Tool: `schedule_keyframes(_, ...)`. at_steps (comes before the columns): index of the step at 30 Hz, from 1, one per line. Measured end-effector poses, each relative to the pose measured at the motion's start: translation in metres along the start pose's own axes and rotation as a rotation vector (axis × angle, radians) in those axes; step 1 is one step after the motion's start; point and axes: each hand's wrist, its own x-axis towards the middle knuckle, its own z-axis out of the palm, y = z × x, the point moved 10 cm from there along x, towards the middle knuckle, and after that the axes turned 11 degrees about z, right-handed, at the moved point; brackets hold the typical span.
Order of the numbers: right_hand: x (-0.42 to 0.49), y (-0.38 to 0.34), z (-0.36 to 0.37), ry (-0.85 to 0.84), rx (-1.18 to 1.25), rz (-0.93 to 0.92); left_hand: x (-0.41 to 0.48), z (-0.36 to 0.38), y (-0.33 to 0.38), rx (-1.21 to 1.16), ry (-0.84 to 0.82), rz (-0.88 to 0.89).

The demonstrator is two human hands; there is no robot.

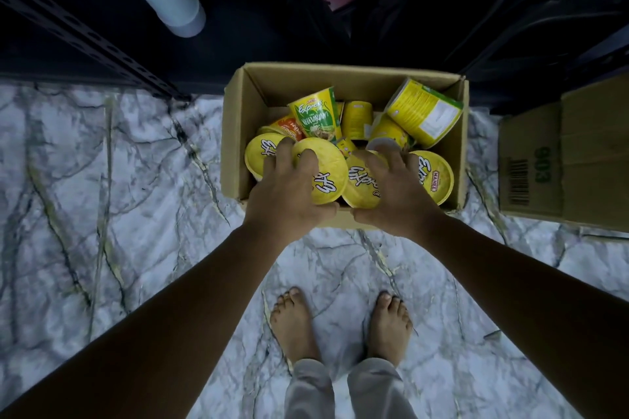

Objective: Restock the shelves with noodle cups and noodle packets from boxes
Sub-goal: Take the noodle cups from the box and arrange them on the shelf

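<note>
Where the corrugated cardboard box (238, 133) sits on the marble-veined floor (136, 214), the left hand (289, 190) grips a round yellow-lidded cup (323, 167) and the right hand (398, 187) grips a second cup (357, 187), lid printed "Express"; farther in, a green cup (315, 116) reads "Express Vegetarian".

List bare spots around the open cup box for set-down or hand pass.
Bare marble floor left of the open box, up to the rack upright, and between box and feet. Narrow strip only toward the closed carton. Inside is crowded: jumbled noodle cups, left hand and right hand each gripping one.
</note>
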Motion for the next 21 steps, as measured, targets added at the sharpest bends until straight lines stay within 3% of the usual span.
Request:
schedule_keyframes(6, -0.004, -0.007, -0.01, -0.039, 0.0, 0.001, 0.015, -0.008, 0.007, 0.055, -0.047, 0.071)
schedule_keyframes(16, -0.046, -0.015, -0.043, 0.148, -0.109, -0.238, 0.001, -0.006, 0.008, -0.06, -0.12, -0.016)
schedule_keyframes(21, -0.049, 0.001, -0.036, 0.162, -0.155, -0.188, 0.0, 0.004, 0.007, -0.072, -0.122, -0.047)
